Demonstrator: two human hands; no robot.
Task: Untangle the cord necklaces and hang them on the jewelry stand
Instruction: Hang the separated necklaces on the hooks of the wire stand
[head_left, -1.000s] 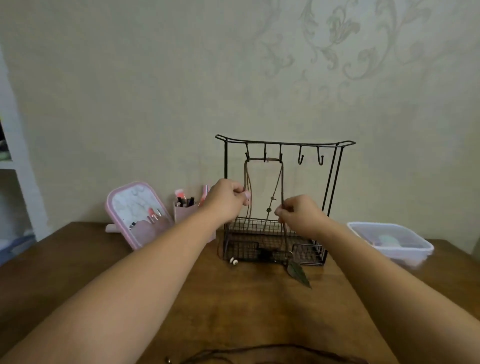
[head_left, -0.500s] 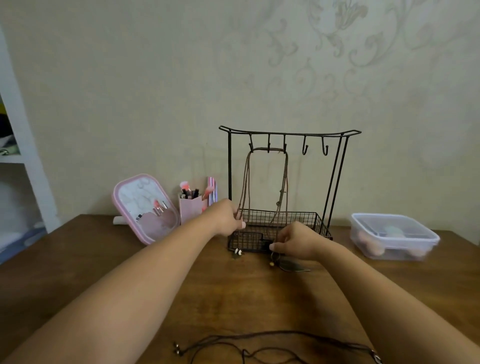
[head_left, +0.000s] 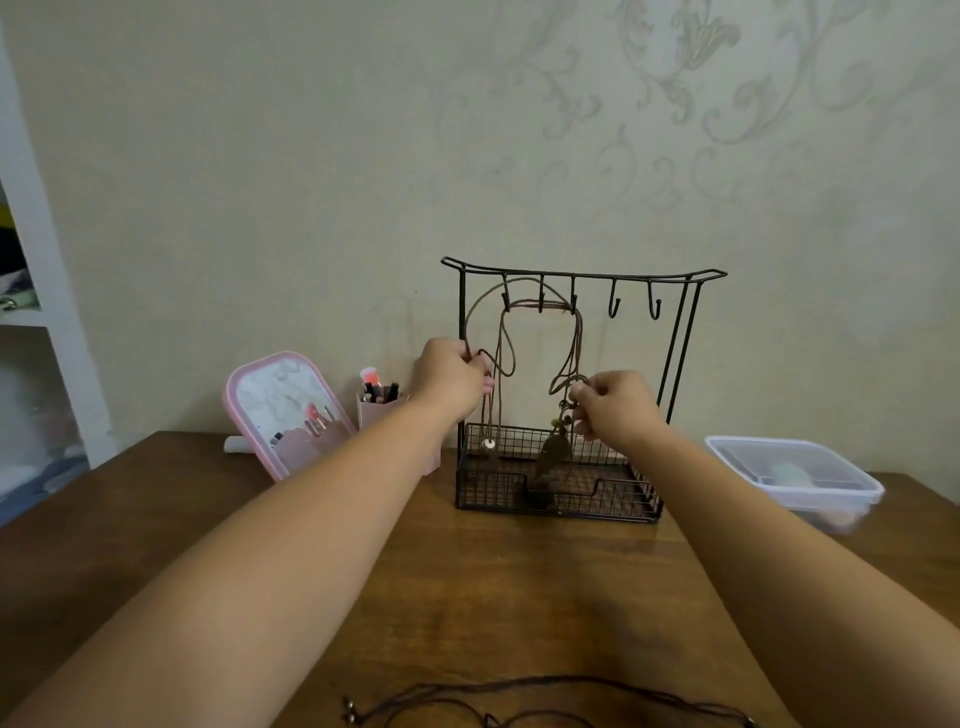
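**Cord necklace on stand hooks, both hands engaged**

My L hand (head_left: 451, 382) is pinched on the brown cord necklace (head_left: 578, 338); R hand (head_left: 615, 408) fingers are clamped on cord above the leaf pendant (head_left: 550, 453). Cord drapes over hooks of wire jewelry stand (head_left: 582, 275). Second dark cord necklace (head_left: 545, 699) lies on wooden table (head_left: 493, 597), near edge.

A black wire jewelry stand (head_left: 582, 395) sits on a wooden table (head_left: 493, 587) against the wall. A brown cord necklace (head_left: 540, 306) is draped over its left hooks. The left hand (head_left: 452, 379) pinches the cord's left side; the right hand (head_left: 615, 408) grips the right side, with a leaf pendant (head_left: 551, 453) hanging below over the basket. A dark cord (head_left: 545, 699) lies at the near edge. A pink mirror (head_left: 283, 410), brush cup (head_left: 378, 408) and clear plastic box (head_left: 795, 480) flank the stand.
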